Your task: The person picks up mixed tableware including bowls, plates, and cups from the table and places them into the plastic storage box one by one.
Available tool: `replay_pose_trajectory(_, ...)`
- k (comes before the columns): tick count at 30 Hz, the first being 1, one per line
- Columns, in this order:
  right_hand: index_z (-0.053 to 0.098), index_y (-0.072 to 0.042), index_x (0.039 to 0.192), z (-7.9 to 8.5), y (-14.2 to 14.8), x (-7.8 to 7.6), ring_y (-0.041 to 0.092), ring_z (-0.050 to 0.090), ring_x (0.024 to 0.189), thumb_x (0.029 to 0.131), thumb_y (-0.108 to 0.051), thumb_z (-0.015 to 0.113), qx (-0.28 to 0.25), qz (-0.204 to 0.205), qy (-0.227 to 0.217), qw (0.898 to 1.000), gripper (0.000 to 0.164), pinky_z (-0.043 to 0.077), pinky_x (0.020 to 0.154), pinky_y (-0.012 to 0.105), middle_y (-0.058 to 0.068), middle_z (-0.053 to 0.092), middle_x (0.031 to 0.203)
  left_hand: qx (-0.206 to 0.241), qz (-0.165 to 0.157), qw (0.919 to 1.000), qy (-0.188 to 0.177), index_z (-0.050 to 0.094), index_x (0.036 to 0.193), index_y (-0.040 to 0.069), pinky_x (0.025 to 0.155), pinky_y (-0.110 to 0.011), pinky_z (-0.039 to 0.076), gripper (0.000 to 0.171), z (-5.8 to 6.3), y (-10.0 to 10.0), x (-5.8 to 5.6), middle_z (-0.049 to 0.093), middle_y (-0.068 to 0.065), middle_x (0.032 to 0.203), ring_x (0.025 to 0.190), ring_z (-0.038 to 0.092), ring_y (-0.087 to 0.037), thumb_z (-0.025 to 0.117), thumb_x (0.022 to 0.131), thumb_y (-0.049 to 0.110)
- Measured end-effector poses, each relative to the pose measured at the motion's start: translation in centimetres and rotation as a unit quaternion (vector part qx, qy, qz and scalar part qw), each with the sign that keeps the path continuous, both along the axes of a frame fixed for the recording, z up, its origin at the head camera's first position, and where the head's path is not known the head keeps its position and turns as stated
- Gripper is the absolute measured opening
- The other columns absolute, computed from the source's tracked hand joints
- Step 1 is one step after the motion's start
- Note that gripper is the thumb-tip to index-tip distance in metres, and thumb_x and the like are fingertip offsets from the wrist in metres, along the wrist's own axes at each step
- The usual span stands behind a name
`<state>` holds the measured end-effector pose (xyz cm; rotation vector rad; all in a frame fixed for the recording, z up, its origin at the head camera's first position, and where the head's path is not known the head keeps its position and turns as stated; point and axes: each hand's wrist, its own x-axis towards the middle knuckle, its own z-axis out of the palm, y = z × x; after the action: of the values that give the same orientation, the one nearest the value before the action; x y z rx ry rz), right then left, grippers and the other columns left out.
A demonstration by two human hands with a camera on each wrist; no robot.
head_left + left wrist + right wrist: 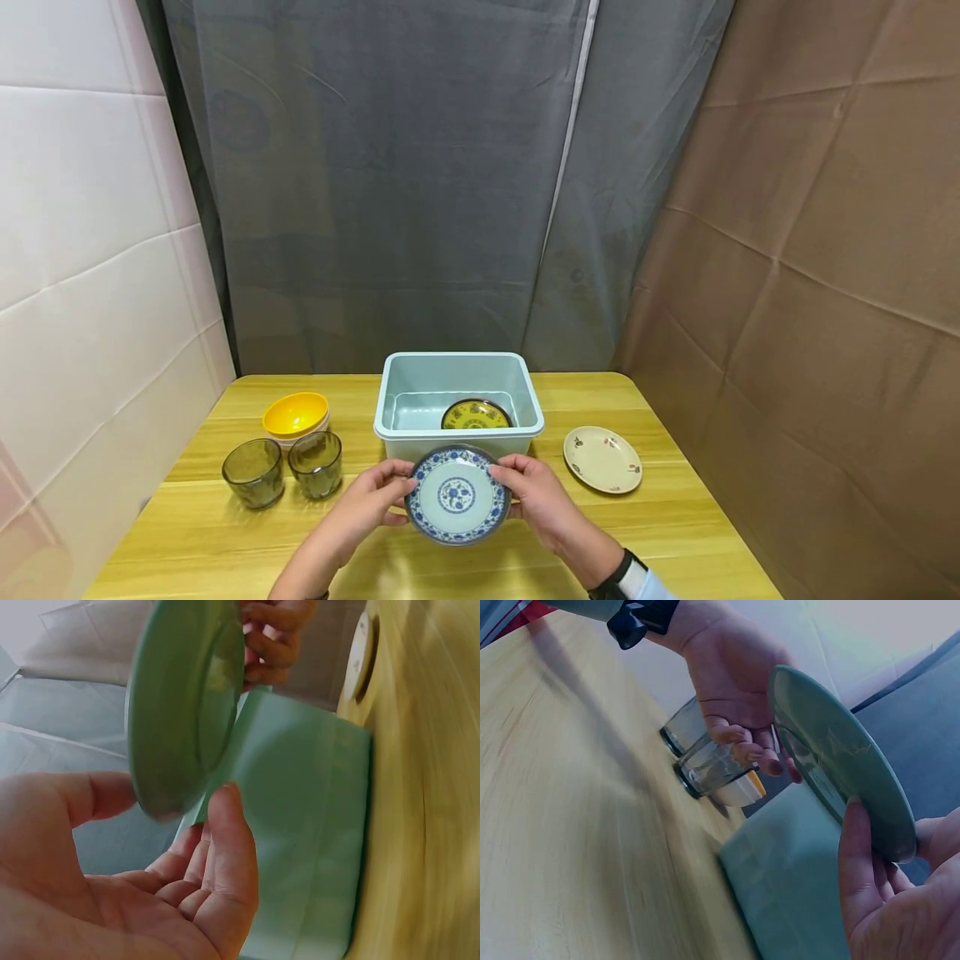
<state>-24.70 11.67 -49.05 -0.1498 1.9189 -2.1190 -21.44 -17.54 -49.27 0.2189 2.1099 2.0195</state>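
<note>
Both hands hold a small round plate (pixel 457 518) with a blue floral border and a flower in its centre. It is raised above the table, its decorated face towards the head camera. My left hand (pixel 365 507) pinches the left rim, thumb on the face. The right hand (pixel 546 504) grips the opposite rim in the same way. From below, the plate's plain greenish underside (pixel 176 705) shows in the left wrist view. Just beyond the plate stands a pale blue plastic basin (pixel 401 448), holding a yellow patterned plate (pixel 474 414) with a dark rim.
Two dark glass tumblers, one nearer (pixel 255 479) and one beside it (pixel 317 468), stand on the left. Behind them an orange bowl (pixel 296 414) sits on a white one. To the right, a cream oval plate (pixel 602 460) lies on the wooden table (pixel 675 550).
</note>
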Motion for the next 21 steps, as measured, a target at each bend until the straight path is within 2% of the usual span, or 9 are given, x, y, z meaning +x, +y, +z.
replay_pose_trajectory(6,0.067,0.003,0.116,-0.14,-0.29,0.09,0.014,0.065,0.081,0.107,-0.018,0.071,0.003,-0.005,0.004,1.0,0.022,0.06,0.066,0.029,0.004,0.068,0.096,0.025,0.006,0.9995,-0.019,0.055,0.142,-0.013,0.084,-0.043,0.066,0.044,0.16,0.47,0.13,0.069,-0.015,0.118,0.095,0.07,-0.024,0.062,0.106,0.012)
replay_pose_trajectory(21,0.067,0.002,0.116,-0.12,-0.2,0.0,0.014,0.065,0.081,0.107,-0.019,0.072,0.011,-0.002,-0.003,1.0,0.023,0.06,0.067,0.03,0.004,0.067,0.096,0.036,0.024,0.9988,-0.022,0.052,0.145,-0.016,0.077,-0.037,0.067,0.048,0.02,0.75,0.26,0.072,-0.016,0.115,0.089,0.072,-0.022,0.065,0.102,0.0)
